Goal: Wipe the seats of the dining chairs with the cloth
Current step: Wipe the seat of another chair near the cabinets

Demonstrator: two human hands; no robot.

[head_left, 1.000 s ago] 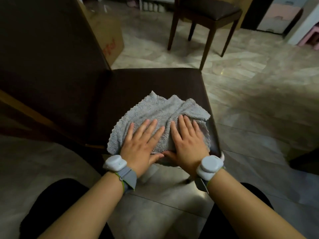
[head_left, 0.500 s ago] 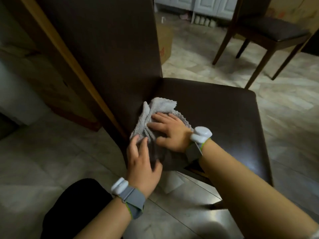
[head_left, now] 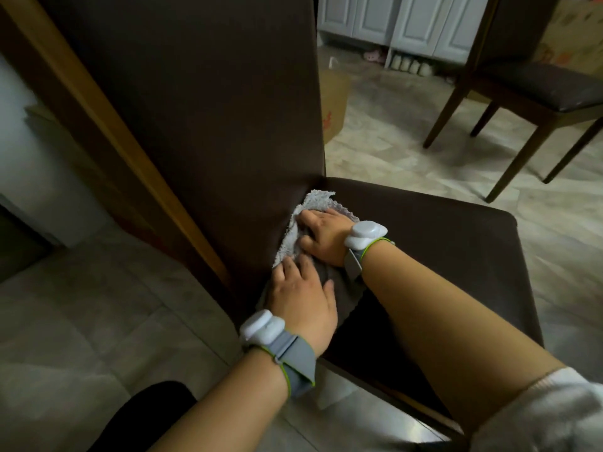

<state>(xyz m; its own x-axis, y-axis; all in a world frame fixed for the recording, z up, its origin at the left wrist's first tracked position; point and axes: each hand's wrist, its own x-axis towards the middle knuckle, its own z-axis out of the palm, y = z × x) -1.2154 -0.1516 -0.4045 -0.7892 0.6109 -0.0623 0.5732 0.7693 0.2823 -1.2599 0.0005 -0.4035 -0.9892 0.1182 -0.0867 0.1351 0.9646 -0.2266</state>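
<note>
A grey terry cloth (head_left: 321, 199) lies bunched at the back of the dark brown chair seat (head_left: 440, 243), pushed into the crease under the tall backrest (head_left: 212, 109). My right hand (head_left: 326, 236) reaches across from the right, and its bent fingers and thumb grip the bunched cloth at the crease. Just nearer to me, my left hand (head_left: 301, 301) lies flat on the cloth's near end with straight fingers, by the seat's left edge. Both wrists carry white bands.
A second dark dining chair (head_left: 538, 89) stands on the tiled floor at the upper right. A cardboard box (head_left: 334, 106) sits behind the backrest, and white cabinets (head_left: 401, 24) line the far wall. My dark knee shows at the bottom left.
Both hands slid the cloth from the seat's front edge back to the crease under the backrest. The cloth went from spread out to bunched, and my view swung left.
</note>
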